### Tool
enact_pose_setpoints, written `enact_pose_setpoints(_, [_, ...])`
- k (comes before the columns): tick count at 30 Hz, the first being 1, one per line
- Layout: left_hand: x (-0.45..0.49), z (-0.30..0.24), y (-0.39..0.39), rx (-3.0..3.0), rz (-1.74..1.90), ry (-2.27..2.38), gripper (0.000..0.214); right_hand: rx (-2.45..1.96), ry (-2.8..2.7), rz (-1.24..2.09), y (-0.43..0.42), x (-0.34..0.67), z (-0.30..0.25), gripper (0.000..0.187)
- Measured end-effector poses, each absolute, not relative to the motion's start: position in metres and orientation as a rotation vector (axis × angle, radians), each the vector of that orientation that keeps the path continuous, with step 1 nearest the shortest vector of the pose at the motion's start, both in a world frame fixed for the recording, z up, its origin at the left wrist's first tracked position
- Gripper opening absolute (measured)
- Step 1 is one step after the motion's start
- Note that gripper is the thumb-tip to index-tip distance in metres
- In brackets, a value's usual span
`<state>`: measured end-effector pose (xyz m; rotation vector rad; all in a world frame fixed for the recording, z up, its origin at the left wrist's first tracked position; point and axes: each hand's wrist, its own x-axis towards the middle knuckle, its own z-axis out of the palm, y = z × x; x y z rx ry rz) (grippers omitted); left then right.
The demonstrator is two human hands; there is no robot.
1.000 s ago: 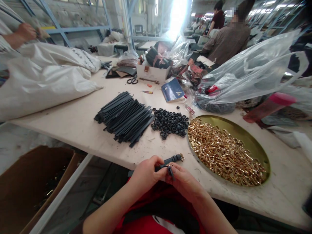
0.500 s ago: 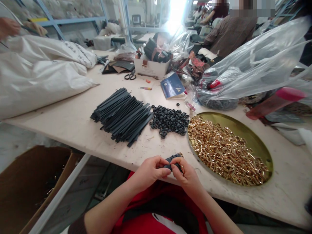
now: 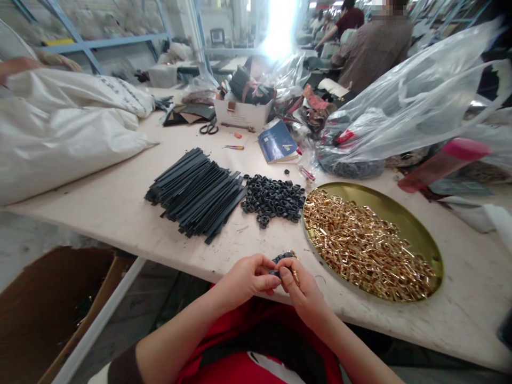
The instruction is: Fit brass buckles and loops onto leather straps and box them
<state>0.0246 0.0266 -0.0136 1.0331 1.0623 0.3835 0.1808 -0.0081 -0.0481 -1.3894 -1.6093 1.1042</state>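
My left hand (image 3: 250, 276) and my right hand (image 3: 301, 285) meet at the near table edge, fingers pinched on a short dark strap (image 3: 274, 273). Most of that strap is covered by my fingertips. A gold-coloured metal bit (image 3: 296, 277) shows beside my right fingers. Just behind them lie dark strap pieces with gold ends (image 3: 285, 256), partly hidden by my hands. Beyond are a stack of flat black strips (image 3: 196, 192) and a heap of small black loops (image 3: 274, 198). To the right, a round gold tray (image 3: 416, 216) holds many gold buckles (image 3: 368, 245).
Black scissors (image 3: 208, 127), a blue booklet (image 3: 278, 142) and a white box (image 3: 243, 113) stand farther back. Clear plastic bags (image 3: 400, 112) and a pink bottle (image 3: 444, 164) fill the right. A white sack (image 3: 68, 133) lies left, another person's hand above it. A cardboard box (image 3: 48, 298) is below.
My right fingers have closed further over the strap, so less of it shows between my hands. The view has shifted slightly. At far left, the other person's hand has moved lower over the sack.
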Motion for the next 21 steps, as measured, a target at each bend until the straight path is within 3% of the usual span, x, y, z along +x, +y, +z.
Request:
enact_pose_setpoints(2, [0.022, -0.007, 0.031, 1.105, 0.260, 1.082, 0.014, -1.402, -1.568, 1.038, -0.007, 0.176, -0.055, 0.022])
enact_pose_setpoints(10, [0.015, -0.015, 0.053, 1.732, 0.172, 1.146, 0.025, -1.439, -1.736, 0.867, 0.017, 0.175, -0.060, 0.023])
enact_pose_setpoints(16, [-0.017, -0.024, 0.124, 2.294, 0.216, 1.870, 0.023, -1.468, -2.080, 0.491, 0.049, 0.183, -0.073, 0.019])
enact_pose_setpoints(21, [-0.019, -0.038, 0.157, 2.270, 0.217, 2.029, 0.022, -1.453, -2.066, 0.426, 0.043, 0.183, -0.085, 0.019])
